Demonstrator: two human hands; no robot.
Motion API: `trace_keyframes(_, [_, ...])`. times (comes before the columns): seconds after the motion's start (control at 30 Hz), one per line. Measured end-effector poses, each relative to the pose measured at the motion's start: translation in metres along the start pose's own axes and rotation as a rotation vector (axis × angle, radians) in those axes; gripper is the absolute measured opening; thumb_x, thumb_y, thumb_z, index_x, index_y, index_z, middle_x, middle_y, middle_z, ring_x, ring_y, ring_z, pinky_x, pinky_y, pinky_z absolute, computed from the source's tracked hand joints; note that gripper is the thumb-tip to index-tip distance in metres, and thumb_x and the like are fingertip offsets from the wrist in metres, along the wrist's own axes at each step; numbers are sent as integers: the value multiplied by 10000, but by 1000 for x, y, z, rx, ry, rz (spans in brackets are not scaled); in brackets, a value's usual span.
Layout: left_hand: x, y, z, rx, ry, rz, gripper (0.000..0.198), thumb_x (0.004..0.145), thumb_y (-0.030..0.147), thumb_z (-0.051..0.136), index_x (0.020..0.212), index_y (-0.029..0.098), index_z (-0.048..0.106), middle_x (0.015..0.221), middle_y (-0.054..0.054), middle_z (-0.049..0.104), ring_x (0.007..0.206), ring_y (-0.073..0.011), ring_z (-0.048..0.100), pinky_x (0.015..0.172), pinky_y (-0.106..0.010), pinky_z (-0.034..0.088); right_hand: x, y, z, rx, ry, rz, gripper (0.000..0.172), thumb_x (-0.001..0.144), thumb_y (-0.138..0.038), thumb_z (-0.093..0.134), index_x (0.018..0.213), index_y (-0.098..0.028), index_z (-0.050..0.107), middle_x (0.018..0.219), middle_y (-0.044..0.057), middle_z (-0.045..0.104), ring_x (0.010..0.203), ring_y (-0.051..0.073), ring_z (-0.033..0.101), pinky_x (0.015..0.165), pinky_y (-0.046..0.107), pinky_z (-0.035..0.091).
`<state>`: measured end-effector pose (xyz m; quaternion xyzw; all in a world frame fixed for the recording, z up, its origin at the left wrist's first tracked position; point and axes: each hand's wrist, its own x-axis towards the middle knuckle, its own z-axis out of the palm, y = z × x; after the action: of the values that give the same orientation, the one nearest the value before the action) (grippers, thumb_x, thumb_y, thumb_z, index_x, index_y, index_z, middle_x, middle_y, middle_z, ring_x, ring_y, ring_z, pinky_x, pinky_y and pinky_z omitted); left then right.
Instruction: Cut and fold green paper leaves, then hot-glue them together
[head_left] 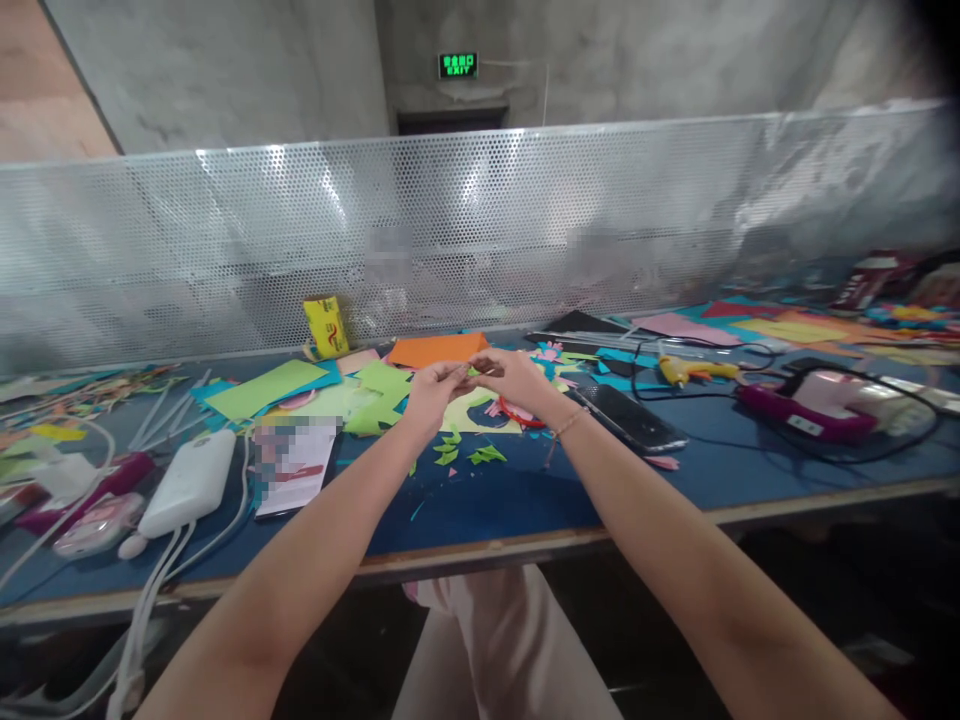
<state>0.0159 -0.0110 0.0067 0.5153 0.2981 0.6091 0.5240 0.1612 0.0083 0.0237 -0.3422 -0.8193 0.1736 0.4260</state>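
Both hands meet mid-frame, just above the tabletop (pixel 495 505). Left hand (pixel 433 392) and right hand (pixel 517 378) each have a closed grip, fingertips pinched on a tiny green scrap (pixel 473 372) btwn them. It's held in the air, below the orange sheet (pixel 435 350) in frame. To do it well, I'd say: pinches close together, light pressure, wrists steady, so thin paper doesn't tear. Long axis seems to run left-right across the frame; which end leads is too small to tell.

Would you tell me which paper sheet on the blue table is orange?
The orange paper sheet just beyond the left hand and right hand; neighbouring sheets are lime green.
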Motion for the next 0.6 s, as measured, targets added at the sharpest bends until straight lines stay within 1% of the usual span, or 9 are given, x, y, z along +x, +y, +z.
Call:
trace_keyframes(0.1, [0, 1, 2, -56, 25, 31, 231, 599, 291, 694, 717, 114, 604, 662, -21, 632, 640, -109, 606, 788, -324, 461, 0, 5, 5, 150, -3, 41, 223, 683, -247, 594, 879, -142, 608, 831, 61, 661, 740, 146, 612, 714, 290, 481])
trace_keyframes(0.2, [0, 2, 2, -75, 21, 48, 230, 597, 279, 695, 726, 113, 600, 663, -20, 634, 655, -115, 610, 804, -327, 455, -1, 4, 9, 224, 41, 57, 208, 705, -275, 561, 843, -129, 615, 778, 60, 658, 682, 141, 608, 676, 286, 485])
trace_keyframes(0.27, [0, 1, 2, -76, 7, 50, 240, 599, 286, 692, 737, 112, 601, 675, -28, 642, 666, -121, 614, 811, -330, 453, -1, 2, 9, 224, 79, 51, 201, 712, -289, 549, 804, -126, 621, 743, 54, 655, 666, 141, 605, 661, 280, 482])
trace_keyframes(0.4, [0, 0, 1, -48, -17, 72, 276, 604, 322, 686, 760, 107, 610, 720, -44, 656, 692, -135, 621, 815, -343, 454, -1, 0, 11, 233, 98, 51, 180, 712, -298, 546, 752, -138, 619, 672, 30, 640, 624, 132, 594, 612, 257, 474])
trace_keyframes(0.47, [1, 1, 0, -34, -18, 90, 285, 598, 326, 693, 754, 102, 610, 707, -42, 654, 686, -136, 619, 808, -347, 457, -1, -2, 12, 218, 119, 55, 178, 703, -310, 559, 712, -141, 612, 633, 23, 626, 601, 126, 583, 583, 242, 463])
trace_keyframes(0.6, [4, 5, -6, -33, -46, 6, 267, 548, 288, 733, 674, 102, 589, 614, -21, 636, 610, -125, 613, 750, -322, 476, 0, -7, 15, 179, 152, 64, 201, 685, -337, 580, 640, -141, 595, 559, 9, 583, 547, 111, 546, 543, 228, 442])
